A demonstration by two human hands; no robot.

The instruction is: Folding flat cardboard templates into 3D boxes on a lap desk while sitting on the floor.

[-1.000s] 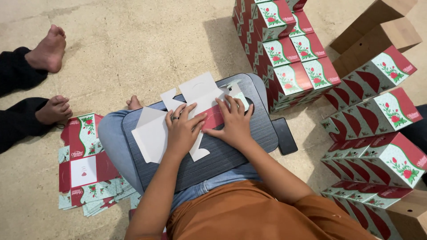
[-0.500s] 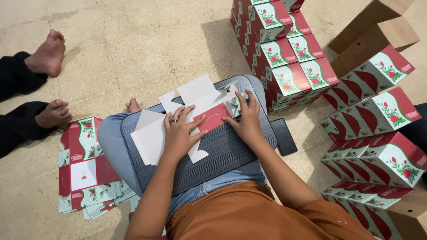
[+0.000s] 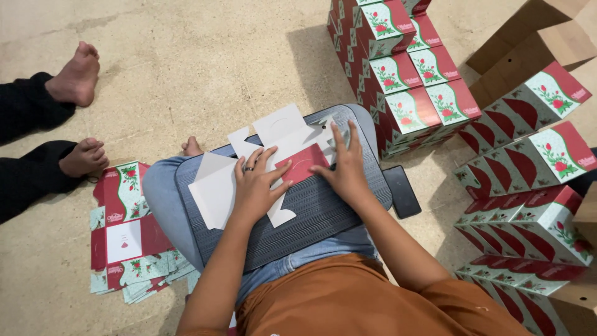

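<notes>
Two hands press on one flat carton blank [image 3: 292, 155], which lies white side up on a dark ribbed board [image 3: 311, 218] across the person's lap. The blank lies over the far half of the board, and its flaps hang past the far edge and the left edge. Its long axis runs from the near left corner of the board up to the far right corner; a red panel shows in the middle of it, between the hands.

The left hand [image 3: 256, 183] lies flat on the white card, fingers spread and pointing to the far edge, with a ring on one finger. The right hand [image 3: 344, 169] also lies flat, fingers straight and a little apart, pointing away, pressing the right part of the blank near the far right corner. Neither hand pinches anything. Both forearms come in from the near edge, the elbows bent.

The board rests on blue jeans, and the person sits on a pale concrete floor [image 3: 205, 68]. A black phone [image 3: 402, 191] lies on the floor just beside the right edge of the board. Flat printed blanks [image 3: 127, 233] are piled on the floor to the left. Folded red, white and green boxes [image 3: 410, 74] are stacked to the right. Another person's bare feet [image 3: 78, 118] are well apart at the left.
</notes>
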